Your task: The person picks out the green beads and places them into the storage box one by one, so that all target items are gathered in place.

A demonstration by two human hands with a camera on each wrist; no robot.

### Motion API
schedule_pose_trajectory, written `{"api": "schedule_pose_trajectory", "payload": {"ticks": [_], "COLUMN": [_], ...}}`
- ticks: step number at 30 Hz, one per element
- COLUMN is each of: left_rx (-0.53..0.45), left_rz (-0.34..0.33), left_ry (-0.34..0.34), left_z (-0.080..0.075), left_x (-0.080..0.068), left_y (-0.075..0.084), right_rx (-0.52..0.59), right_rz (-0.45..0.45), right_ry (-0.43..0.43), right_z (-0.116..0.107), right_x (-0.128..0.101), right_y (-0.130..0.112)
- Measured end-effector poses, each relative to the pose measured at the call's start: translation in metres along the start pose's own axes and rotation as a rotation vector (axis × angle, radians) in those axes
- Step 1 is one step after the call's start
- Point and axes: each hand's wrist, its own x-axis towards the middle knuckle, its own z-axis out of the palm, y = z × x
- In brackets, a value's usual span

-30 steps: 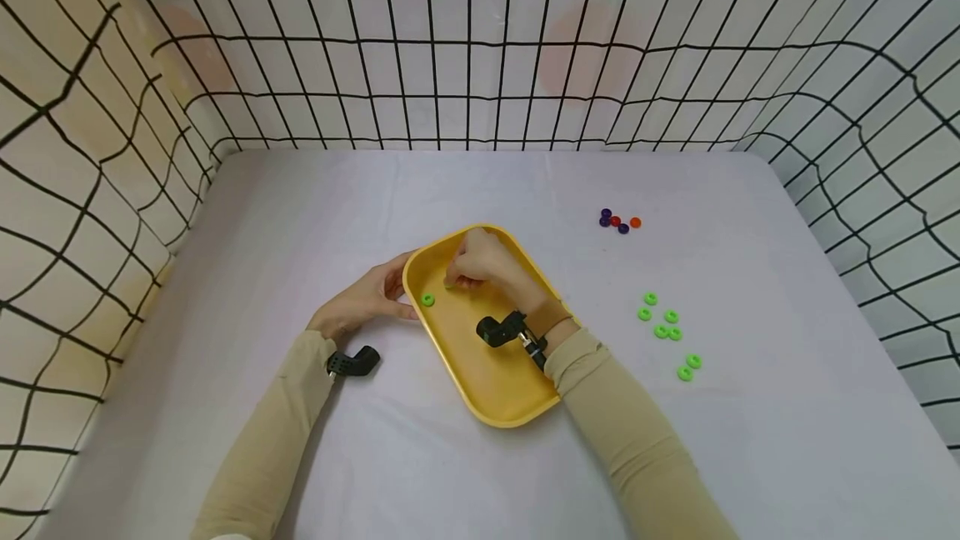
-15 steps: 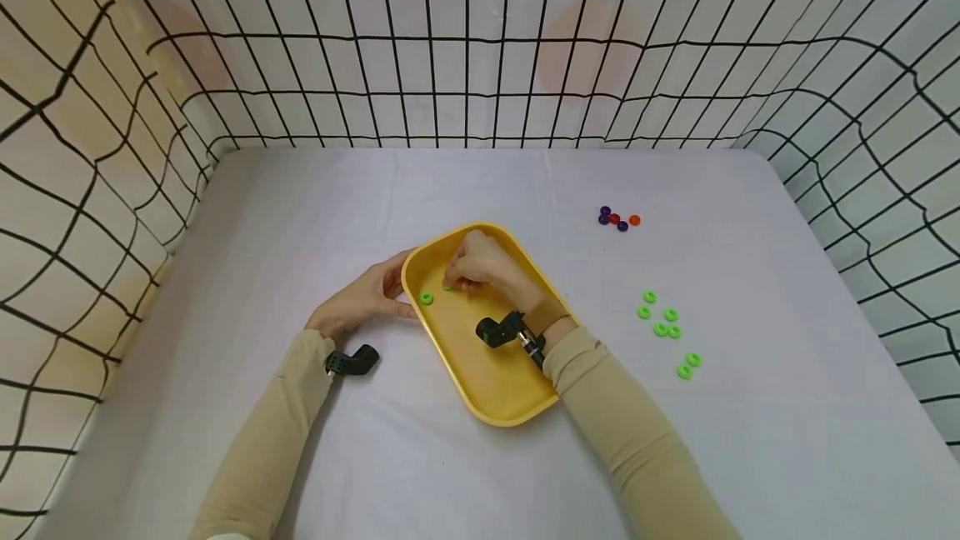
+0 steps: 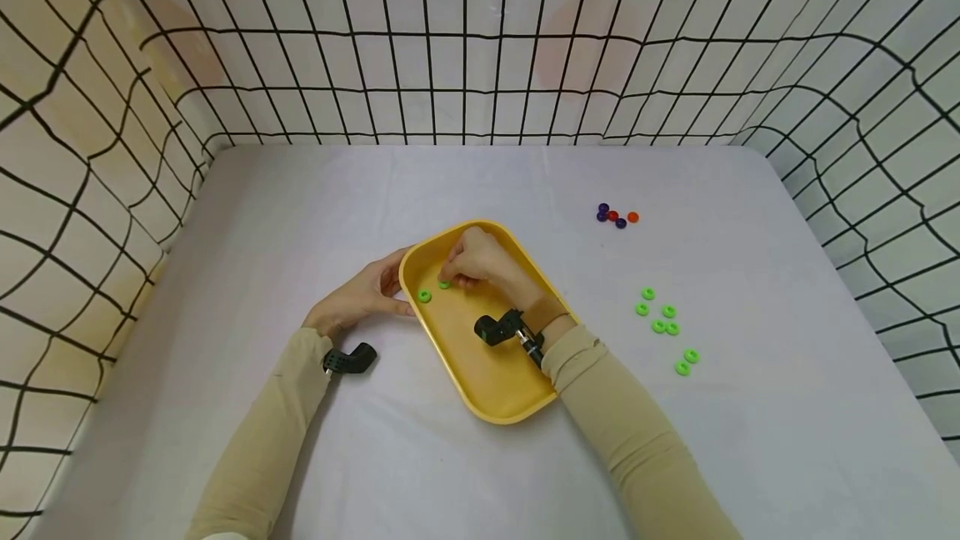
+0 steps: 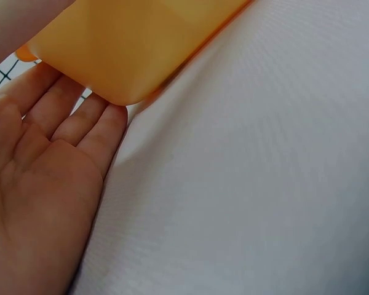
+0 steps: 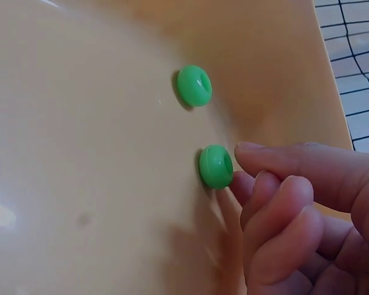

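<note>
setting a green ring [image 5: 216, 166] down inside the yellow tray [image 3: 495, 382], beside another green ring [image 5: 194, 85]. right hand [image 3: 483, 261] curled, fingertips touching it; left hand [image 3: 360, 298] flat, steadying the tray rim. next, likely: let go, lift clear.

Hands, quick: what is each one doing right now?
Left hand: open, straight fingers resting against the yellow tray.
Right hand: fingers curled, fingertips at a green ring in the tray; a real pinch cannot be told.
</note>
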Motion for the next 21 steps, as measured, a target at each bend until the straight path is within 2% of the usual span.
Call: {"api": "schedule_pose_trajectory", "payload": {"ticks": [8, 12, 17, 21], "left_rx": [0.002, -0.004, 0.001, 0.006], "left_rz": [0.001, 0.009, 0.015, 0.019], "left_ry": [-0.006, -0.011, -0.007, 0.003], "left_z": [-0.002, -0.003, 0.0, 0.0], "left_x": [0.001, 0.001, 0.0, -0.001], "left_y": [0.0, 0.0, -0.001, 0.0], "right_rx": [-0.008, -0.031, 0.033, 0.086], "right_rz": [-0.047, -0.094, -0.181, -0.26], "right_ry": [-0.002, 0.002, 0.021, 0.097], "right_z": [-0.004, -0.015, -0.052, -0.094], "right_x": [-0.004, -0.012, -0.032, -0.063], "right_y": [-0.006, -0.016, -0.026, -0.018]}}
